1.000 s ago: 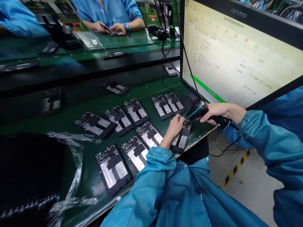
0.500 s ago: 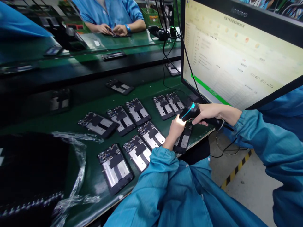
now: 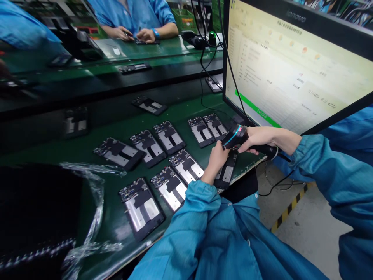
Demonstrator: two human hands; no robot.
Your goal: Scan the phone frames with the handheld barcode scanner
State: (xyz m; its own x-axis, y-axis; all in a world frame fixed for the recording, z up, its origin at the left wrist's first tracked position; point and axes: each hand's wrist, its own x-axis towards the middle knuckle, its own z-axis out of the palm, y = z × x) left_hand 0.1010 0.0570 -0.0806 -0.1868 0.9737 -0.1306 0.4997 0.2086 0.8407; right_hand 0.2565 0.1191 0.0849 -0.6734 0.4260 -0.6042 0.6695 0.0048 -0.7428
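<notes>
My right hand (image 3: 258, 139) grips a black barcode scanner (image 3: 234, 136) with a cyan stripe, its fingers wrapped round the handle. The scanner's head points down and left, over my left hand (image 3: 217, 158). Beneath it lies an opened phone (image 3: 226, 172) with its inside showing, at the table's front edge. My left hand rests by the upper left side of that phone; its fingertips are hidden by the scanner head. Just left of this hand is another opened phone (image 3: 186, 166), with a further one (image 3: 170, 188) beside it. Two more phones (image 3: 201, 132) lie side by side behind my hands.
A monitor (image 3: 291, 66) showing a green PASS bar stands at the right. Several opened phones (image 3: 141, 208) are spread over the green table (image 3: 116, 229). Crumpled clear plastic (image 3: 97, 210) borders a dark area at left. Opposite, a person in blue (image 3: 145, 35) handles something small.
The scanner's bright light on my left fingers has gone out, and its top indicator has turned from cyan to pinkish. Both hands stay almost still. At far left, a blue sleeve has shifted.
</notes>
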